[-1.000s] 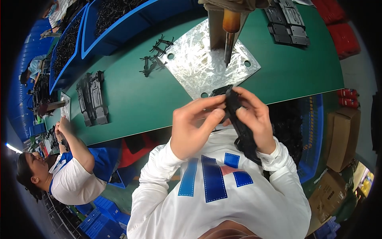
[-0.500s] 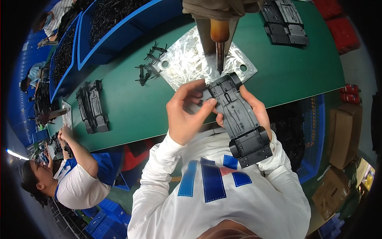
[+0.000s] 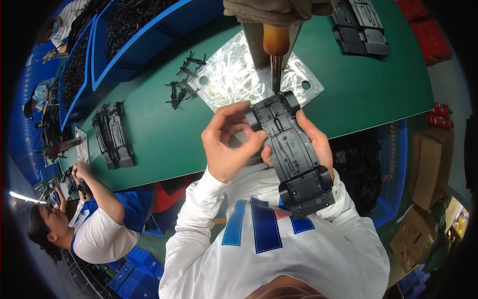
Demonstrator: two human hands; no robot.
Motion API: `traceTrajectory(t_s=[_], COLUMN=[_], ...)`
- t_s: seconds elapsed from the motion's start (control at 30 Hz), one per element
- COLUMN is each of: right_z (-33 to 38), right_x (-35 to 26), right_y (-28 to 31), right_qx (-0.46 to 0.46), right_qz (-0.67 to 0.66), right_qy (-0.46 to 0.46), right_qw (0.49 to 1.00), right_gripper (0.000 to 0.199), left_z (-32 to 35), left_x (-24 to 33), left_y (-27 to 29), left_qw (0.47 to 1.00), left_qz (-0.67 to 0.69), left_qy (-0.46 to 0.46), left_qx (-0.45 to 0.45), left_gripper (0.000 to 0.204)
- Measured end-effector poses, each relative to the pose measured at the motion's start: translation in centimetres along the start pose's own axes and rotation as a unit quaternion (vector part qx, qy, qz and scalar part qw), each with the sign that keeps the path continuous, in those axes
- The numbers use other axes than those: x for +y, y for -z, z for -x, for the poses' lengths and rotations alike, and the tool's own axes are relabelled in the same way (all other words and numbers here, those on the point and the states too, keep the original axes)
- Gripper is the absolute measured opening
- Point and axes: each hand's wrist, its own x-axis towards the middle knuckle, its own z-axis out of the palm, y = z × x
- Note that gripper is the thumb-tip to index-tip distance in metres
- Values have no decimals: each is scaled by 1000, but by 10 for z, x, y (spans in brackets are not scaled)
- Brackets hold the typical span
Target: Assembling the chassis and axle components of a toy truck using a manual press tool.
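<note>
A black plastic toy car chassis (image 3: 294, 152) is between my two hands, its far end tipped toward the bench. My left hand (image 3: 229, 142) pinches its left edge with thumb and fingers, near the far left wheel arch. Around the right side of the chassis, my right hand (image 3: 316, 139) is closed, with a fingertip showing at the left edge. Right above the far end, a vertical screwdriver (image 3: 276, 45) with an amber nose points down. Its tip meets the chassis's far edge in the picture; whether they touch I cannot tell.
A shiny metal plate (image 3: 224, 70) lies under the screwdriver on the green table (image 3: 164, 134). Small black frame parts (image 3: 181, 82) lie left of it. More chassis (image 3: 113, 134) rest at left and far right. Blue bins (image 3: 134, 55) stand at far left. A co-worker (image 3: 99, 214) sits at left.
The chassis has shifted slightly left and turned a little, its near end swinging left and nearer to me. Both hands moved left with it, keeping their grip.
</note>
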Motion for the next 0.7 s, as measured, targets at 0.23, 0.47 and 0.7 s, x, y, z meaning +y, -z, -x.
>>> traceTrajectory(t_s=[0.23,0.47,0.7], right_z=[-1,-1,0], right_x=[5,8,9], right_y=[-3,-9,-12], right_qx=[27,-2,-4], right_qz=[-11,-52,-63], right_qy=[4,-12,-10], right_qw=[1000,999,998], right_gripper=[62,64,64], left_z=[2,-1,-1], left_x=[-1,-1,-3], left_y=[3,3,3], left_qw=[1000,1000,999], left_qz=[18,18,31], left_qy=[15,-16,-36], left_qx=[8,19,26], left_gripper=[50,45,43])
